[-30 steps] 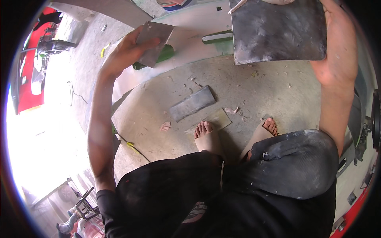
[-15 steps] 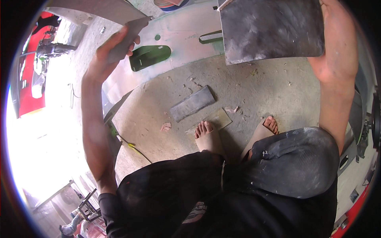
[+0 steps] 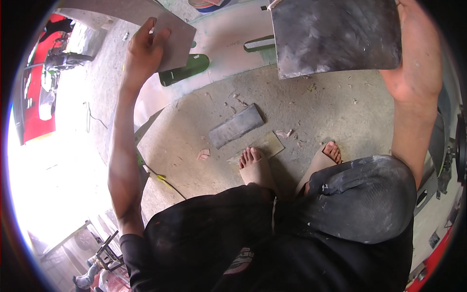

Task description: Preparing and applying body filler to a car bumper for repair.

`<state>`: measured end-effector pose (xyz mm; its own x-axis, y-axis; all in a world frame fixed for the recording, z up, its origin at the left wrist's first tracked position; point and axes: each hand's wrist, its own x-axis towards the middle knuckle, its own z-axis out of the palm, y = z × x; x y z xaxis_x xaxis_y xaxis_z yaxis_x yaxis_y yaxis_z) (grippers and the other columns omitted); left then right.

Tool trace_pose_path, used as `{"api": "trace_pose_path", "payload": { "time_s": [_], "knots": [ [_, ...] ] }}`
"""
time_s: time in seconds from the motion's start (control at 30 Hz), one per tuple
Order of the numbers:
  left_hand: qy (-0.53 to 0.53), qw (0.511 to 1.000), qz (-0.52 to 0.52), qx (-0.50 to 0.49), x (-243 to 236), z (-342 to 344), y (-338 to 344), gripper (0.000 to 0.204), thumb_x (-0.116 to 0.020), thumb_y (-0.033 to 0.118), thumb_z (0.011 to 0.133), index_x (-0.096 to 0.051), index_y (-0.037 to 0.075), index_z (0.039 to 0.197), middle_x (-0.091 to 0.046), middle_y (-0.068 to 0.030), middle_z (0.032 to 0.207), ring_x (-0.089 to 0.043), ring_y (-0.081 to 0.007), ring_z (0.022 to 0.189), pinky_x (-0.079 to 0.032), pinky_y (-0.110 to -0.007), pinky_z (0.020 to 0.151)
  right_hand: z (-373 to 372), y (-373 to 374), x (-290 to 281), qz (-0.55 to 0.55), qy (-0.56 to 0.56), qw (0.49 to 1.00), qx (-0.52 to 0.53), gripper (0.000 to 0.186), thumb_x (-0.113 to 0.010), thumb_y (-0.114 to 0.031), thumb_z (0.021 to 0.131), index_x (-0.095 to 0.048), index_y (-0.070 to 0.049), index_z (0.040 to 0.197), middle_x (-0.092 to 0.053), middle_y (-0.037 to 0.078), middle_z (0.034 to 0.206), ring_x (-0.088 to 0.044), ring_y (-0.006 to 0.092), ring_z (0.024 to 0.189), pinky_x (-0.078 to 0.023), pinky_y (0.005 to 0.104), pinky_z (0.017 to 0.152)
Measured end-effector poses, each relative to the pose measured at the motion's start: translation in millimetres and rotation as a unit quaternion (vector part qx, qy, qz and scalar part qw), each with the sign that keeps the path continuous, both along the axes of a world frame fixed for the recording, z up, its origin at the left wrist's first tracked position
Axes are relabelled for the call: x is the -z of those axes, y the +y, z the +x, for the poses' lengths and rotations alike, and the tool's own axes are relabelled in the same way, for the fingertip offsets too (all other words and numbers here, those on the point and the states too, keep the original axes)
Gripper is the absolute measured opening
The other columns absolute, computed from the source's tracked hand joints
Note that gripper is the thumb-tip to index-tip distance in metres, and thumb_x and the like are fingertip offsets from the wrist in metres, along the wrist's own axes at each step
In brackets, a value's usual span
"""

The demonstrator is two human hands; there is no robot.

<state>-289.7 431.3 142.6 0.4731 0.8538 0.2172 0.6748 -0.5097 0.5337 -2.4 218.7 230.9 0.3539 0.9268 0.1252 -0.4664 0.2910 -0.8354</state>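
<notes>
My left hand (image 3: 144,51) grips a thin grey flat spreader (image 3: 177,41), thumb lying on its face. The spreader is over the pale pinkish panel (image 3: 219,46), partly covering a green-edged opening in it. On the right, my right hand (image 3: 413,73) holds a dark, smeared rectangular board (image 3: 338,39) by its right side; most of its fingers are hidden behind the board. A small lump of pinkish paste (image 3: 275,4) sits at the board's upper left corner.
On the concrete floor lie a grey rectangular block (image 3: 237,126), a thin greenish plate (image 3: 270,145) by my left foot, and several pinkish scraps (image 3: 203,155). A round tin (image 3: 206,5) stands beyond the panel. A cord with a yellow part (image 3: 168,183) lies at left.
My left hand has turned the spreader, so its broad face now shows, and has moved slightly right. The board in my right hand has shifted a little to the right.
</notes>
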Motion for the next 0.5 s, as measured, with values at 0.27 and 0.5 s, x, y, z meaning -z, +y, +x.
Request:
{"api": "trace_pose_path", "payload": {
  "time_s": [0.27, 0.5],
  "knots": [
    [0.022, 0.994, 0.090, 0.057, -2, 14, -13, 0.029, -0.063, 0.013, 0.089, -0.057, 0.001, 0.115, -0.066, -0.0215, 0.078, -0.064, -0.0361, 0.069, -0.050, -0.038, 0.065, 12, -1, 8, 0.012, -0.011, 1.000, 0.002, 0.032, -0.052, -0.025, 0.098, -0.060, 0.001, 0.115, -0.068, 0.010, 0.102, -0.065, 0.0177, 0.086, -0.054, 0.0334, 0.080],
    [0.081, 0.986, 0.129, 0.072, 11, 22, -20, 0.034, -0.061, 0.014, 0.090, -0.049, 0.003, 0.119, -0.065, -0.0279, 0.086, -0.063, -0.0470, 0.082, -0.049, -0.049, 0.070, 24, 0, 9, 0.010, -0.018, 1.000, 0.014, 0.032, -0.052, -0.025, 0.098, -0.060, 0.001, 0.115, -0.068, 0.010, 0.102, -0.065, 0.0177, 0.086, -0.054, 0.0334, 0.081]
  ]
}}
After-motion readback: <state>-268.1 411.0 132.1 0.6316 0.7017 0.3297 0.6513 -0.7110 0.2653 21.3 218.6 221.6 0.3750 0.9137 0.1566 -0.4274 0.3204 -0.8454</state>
